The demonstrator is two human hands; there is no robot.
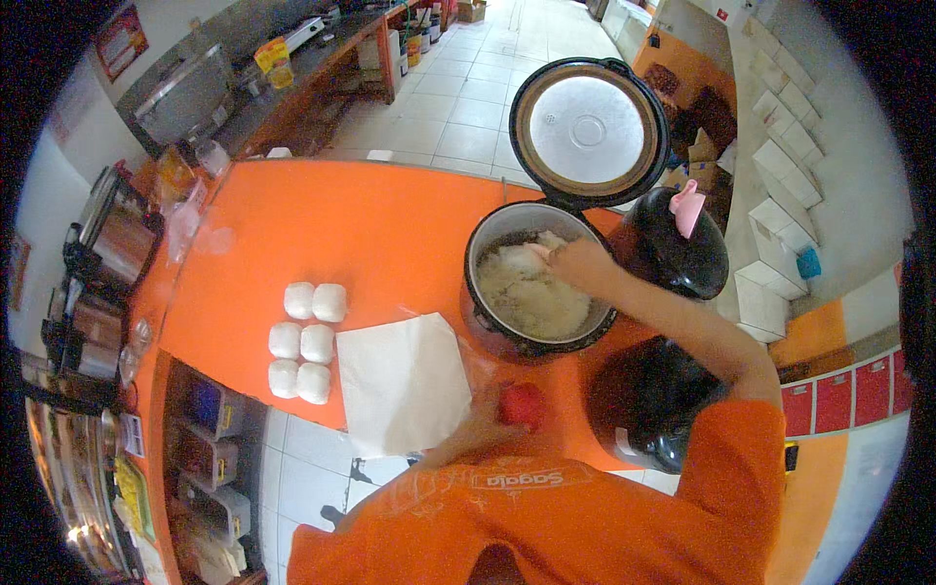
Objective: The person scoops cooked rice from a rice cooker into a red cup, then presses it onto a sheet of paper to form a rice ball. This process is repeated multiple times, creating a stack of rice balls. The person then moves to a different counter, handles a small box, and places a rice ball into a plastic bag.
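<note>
My right hand [583, 269] reaches into an open rice cooker [475, 322] of cooked white rice [545, 307]. Its fingers close around what looks like a pale pink utensil [540, 250], partly hidden in the rice. My left hand [488, 418], blurred, holds a small red cup [522, 405] low in front of my orange shirt. To the left of that hand lies a stack of white wrapping paper [402, 384] on the orange table [351, 219]. Several rounded white bundles [300, 341] sit in pairs beyond the paper's left side.
The cooker's lid [585, 130] stands raised behind the pot. Two black rice cookers, one behind [676, 256] and one nearer [651, 402], are on the right. A pink rice paddle [687, 208] rests on the rear one. Large metal pots [121, 241] line the left side.
</note>
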